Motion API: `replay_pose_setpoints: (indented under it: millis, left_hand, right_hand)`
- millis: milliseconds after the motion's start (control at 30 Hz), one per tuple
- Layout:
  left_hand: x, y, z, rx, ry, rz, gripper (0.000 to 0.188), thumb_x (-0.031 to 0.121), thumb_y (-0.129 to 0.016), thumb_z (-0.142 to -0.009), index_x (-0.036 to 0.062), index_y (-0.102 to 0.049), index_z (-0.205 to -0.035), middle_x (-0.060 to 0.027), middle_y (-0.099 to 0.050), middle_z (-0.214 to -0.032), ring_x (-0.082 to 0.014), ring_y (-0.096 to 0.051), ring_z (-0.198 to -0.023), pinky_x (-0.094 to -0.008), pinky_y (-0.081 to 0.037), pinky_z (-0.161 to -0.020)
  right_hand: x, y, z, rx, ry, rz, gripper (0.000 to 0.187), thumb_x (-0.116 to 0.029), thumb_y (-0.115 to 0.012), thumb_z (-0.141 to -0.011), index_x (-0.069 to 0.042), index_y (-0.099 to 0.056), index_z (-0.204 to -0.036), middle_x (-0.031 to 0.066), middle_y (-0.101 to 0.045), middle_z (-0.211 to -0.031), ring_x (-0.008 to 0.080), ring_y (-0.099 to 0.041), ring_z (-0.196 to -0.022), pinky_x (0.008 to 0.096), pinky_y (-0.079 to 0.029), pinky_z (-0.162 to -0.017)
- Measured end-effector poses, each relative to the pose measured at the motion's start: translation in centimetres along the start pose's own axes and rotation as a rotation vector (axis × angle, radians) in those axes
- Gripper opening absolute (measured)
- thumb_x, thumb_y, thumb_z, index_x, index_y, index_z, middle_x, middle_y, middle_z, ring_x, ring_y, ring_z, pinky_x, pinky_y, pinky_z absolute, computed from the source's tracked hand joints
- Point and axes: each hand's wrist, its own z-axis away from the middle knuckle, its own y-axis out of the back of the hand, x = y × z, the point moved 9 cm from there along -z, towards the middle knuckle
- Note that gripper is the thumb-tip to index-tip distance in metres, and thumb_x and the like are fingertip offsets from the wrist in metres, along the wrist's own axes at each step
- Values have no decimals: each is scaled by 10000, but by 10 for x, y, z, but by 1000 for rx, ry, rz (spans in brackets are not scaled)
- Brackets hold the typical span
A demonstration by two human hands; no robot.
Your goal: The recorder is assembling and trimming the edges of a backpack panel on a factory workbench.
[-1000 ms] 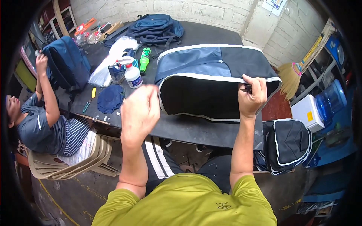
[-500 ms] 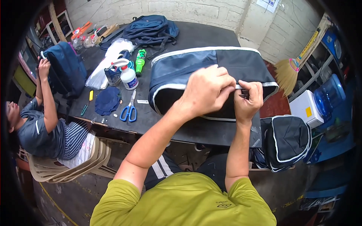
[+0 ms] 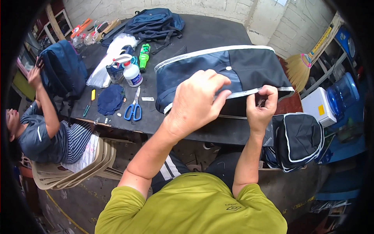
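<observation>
A dark blue and black bag body with white edge binding lies on its side on the table, its open underside toward me. My left hand hovers over its near edge, thumb and forefinger apart, with nothing visible between them. My right hand is closed at the near white edge, fingers curled around a small dark tool that is mostly hidden. A small white spot shows on the bag's upper side.
Blue-handled scissors, dark fabric pieces, a white spray bottle and a green bottle stand or lie left. A backpack lies behind; another bag sits right. A co-worker handles a blue backpack.
My left hand has drawn back left from the white edge, its fingers spreading. The right hand has shifted slightly right along the edge. The co-worker's hands have moved a little lower and left.
</observation>
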Motion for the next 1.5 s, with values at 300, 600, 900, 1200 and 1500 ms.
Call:
replay_pose_setpoints:
  millis: [300,600,900,1200,1500]
  left_hand:
    - [22,-32,-4,0,-95,-198,268,165,-887,-823,98,-797,-1067,-50,-711,-971,-267,-702,-900,-403,-560,-752]
    - [1,-44,-9,98,3,22,86,154,-820,-892,86,-777,-922,-72,-703,-869,-280,-705,-771,-414,-534,-693]
    - [-40,-42,-11,-54,397,488,62,23,-707,-1042,-23,-743,-1061,-26,-770,-933,-55,-672,-845,-249,-548,-752]
    - [-22,-34,-9,-21,123,301,141,29,-786,-955,5,-799,-1093,-89,-762,-943,-151,-701,-763,-290,-567,-733]
    - [1,-36,-2,102,-7,140,120,76,-868,-869,24,-817,-965,-53,-717,-828,-147,-650,-654,-312,-505,-585]
  right_hand:
    - [26,10,29,-117,-420,-150,250,-168,-764,-1066,-30,-705,-866,-29,-657,-737,16,-523,-626,202,-405,-579]
    - [24,-8,23,-54,-385,-369,105,-97,-762,-1057,-10,-748,-999,27,-769,-890,32,-600,-661,183,-460,-615]
    - [-14,2,19,-260,-475,-189,296,-115,-783,-1053,-13,-580,-1243,-81,-557,-884,12,-433,-748,189,-369,-700]
    - [7,-11,26,-296,-555,-338,155,-167,-745,-1093,-13,-734,-1078,-61,-672,-914,16,-532,-797,208,-411,-712]
    - [12,-17,26,-209,-552,-429,179,-177,-743,-1098,-43,-701,-986,-69,-617,-830,7,-465,-696,201,-340,-613]
